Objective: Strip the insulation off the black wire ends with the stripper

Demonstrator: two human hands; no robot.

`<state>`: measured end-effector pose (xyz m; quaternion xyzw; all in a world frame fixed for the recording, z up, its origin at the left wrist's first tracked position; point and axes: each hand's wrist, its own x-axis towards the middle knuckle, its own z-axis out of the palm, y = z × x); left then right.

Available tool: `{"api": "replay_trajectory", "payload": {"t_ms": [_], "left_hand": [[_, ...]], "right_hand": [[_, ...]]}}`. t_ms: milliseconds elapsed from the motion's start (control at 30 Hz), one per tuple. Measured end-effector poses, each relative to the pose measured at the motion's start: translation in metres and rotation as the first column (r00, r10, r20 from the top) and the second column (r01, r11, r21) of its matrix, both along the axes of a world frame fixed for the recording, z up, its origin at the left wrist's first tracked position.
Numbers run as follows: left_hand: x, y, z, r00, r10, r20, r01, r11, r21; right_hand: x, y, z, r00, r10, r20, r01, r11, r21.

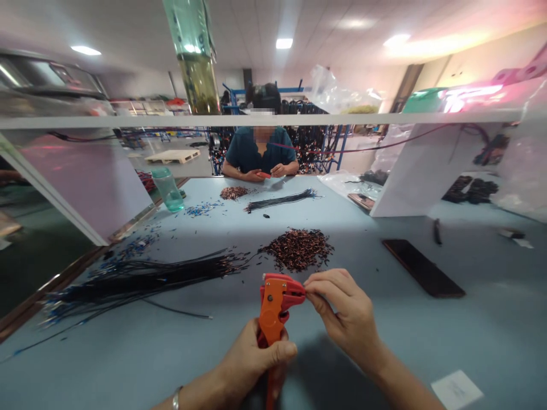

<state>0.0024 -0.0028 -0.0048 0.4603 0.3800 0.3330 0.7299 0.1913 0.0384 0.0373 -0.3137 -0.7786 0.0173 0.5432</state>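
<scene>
A wide, flat, pale blue-grey worktable (491, 341) fills most of the view, crossed overhead by a long white shelf (363, 119). At its far side sits a co-worker in a dark teal short-sleeved shirt (243, 151). A long, loose bundle of thin black wires with blue ends (158, 276) lies on the left part of the table; a shorter, neater bundle of black wires (280, 200) rests farther off, near the co-worker.

In the foreground, the bare right hand (348, 307) holds its thumb and fingertips pinched together right at the red nose of the tool; whether a wire lies between them, I cannot tell. The bare left hand (252, 356) is wrapped firmly around the handle of that tool, an orange-and-red pistol-shaped wire stripper (272, 319), which stands roughly upright above the table's near edge, its nose turned toward the right hand.

A translucent green plastic bottle (168, 191) stands at the table's far left. Just beyond the stripper spreads a pile of small black and copper-coloured scraps (299, 249). A flat black phone (421, 267) lies to the right. Smallest are a square white paper (457, 390) near the right forearm and a silver bracelet (176, 398) on the left wrist.
</scene>
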Motion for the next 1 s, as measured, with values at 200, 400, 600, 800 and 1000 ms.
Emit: {"api": "replay_trajectory", "payload": {"t_ms": [200, 400, 600, 800, 1000], "left_hand": [[0.005, -0.002, -0.009, 0.996, 0.086, -0.024, -0.085, 0.996, 0.015], [0.006, -0.001, -0.007, 0.987, 0.153, -0.046, -0.152, 0.988, 0.027], [0.005, 0.000, 0.000, 0.988, 0.149, -0.038, -0.148, 0.988, 0.041], [-0.007, 0.009, 0.017, 0.918, 0.396, 0.031, -0.394, 0.917, -0.067], [-0.009, 0.011, 0.019, 0.962, 0.267, 0.055, -0.267, 0.964, -0.014]], "right_hand": [[-0.006, -0.003, -0.005, 0.998, -0.013, -0.069, 0.011, 0.999, -0.034], [-0.009, -0.002, -0.008, 0.996, -0.023, -0.085, 0.021, 0.999, -0.025], [-0.007, 0.001, -0.012, 0.994, -0.053, -0.091, 0.048, 0.997, -0.060], [0.008, 0.011, -0.018, 0.970, -0.175, -0.169, 0.146, 0.974, -0.171], [0.005, 0.012, -0.019, 0.972, -0.140, -0.188, 0.105, 0.977, -0.185]]}}
